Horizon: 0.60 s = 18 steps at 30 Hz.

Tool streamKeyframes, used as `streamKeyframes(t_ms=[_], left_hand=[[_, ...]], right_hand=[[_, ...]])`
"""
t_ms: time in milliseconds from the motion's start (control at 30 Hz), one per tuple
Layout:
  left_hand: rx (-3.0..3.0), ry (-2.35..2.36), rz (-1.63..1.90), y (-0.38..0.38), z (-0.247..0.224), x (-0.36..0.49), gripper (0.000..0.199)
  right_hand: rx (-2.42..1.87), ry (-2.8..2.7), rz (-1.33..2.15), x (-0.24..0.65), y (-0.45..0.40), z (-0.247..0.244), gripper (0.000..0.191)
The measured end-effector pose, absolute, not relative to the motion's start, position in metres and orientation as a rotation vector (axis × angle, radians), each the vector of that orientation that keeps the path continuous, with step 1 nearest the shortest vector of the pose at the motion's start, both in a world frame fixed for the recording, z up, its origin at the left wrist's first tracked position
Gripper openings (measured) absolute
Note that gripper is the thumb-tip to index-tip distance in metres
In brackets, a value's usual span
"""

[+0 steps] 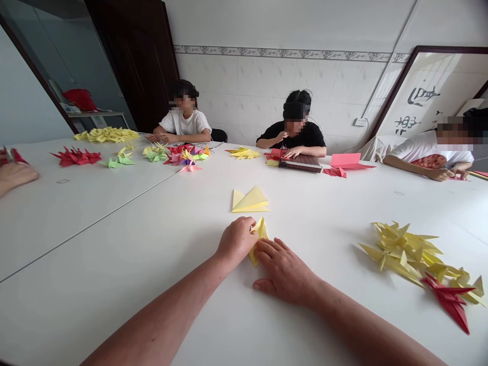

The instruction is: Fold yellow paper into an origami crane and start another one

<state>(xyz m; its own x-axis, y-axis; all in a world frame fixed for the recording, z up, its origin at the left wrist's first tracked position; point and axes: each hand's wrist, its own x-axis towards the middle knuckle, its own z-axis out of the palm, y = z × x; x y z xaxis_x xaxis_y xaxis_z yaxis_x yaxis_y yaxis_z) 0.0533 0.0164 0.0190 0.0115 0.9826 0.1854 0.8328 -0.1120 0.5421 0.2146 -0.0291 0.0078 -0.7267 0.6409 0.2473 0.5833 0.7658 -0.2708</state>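
**Tiny yellow fold [260,230] held between two hands**

Right up close, the left hand [236,240] and right hand [284,270] meet over the paper, out on the white table [114,264]; the left fingers [247,224] are together, pinching its upper end, and the right fingers [269,249] lie close together across its lower part, so it's clamped between the two. Its long axis runs pretty much straight away from the person, top leaning slightly right; the right hand is the nearer one, the left sits just beyond it. Just ahead lies a second yellow fold [249,201], flat and pointy, not touching the hands; off to the right there's a heap of yellow paper cranes [404,249] with a red crane [450,300] against it. Further out, a person in black [293,134] sits behind a flat dark case [299,162], can't tell what it is, with pink sheets [345,160] beside it; a person in white [185,122] faces piles of red cranes [76,156] and mixed cranes [179,157]; a third person [427,155] works at the right edge, and someone else's hand [15,175] pokes in at far left.
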Motion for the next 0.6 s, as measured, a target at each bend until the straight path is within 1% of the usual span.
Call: streamKeyframes(t_ms=[67, 133, 333, 600], left_hand=[[1.967, 1.820, 0.817, 0.020, 0.019, 0.055, 0.022], [1.916, 1.745, 0.837, 0.025, 0.018, 0.055, 0.024], [1.868, 1.617, 0.837, 0.040, 0.015, 0.054, 0.020], [1.816, 1.625, 0.910, 0.055, 0.012, 0.064, 0.014]], right_hand=[[-0.951, -2.643, 0.237, 0.215, -0.029, 0.007, 0.046], [-0.958, -2.647, 0.222, 0.215, -0.029, 0.007, 0.046], [-0.954, -2.649, 0.200, 0.214, -0.030, 0.006, 0.045], [-0.960, -2.638, 0.218, 0.214, -0.028, 0.005, 0.044]])
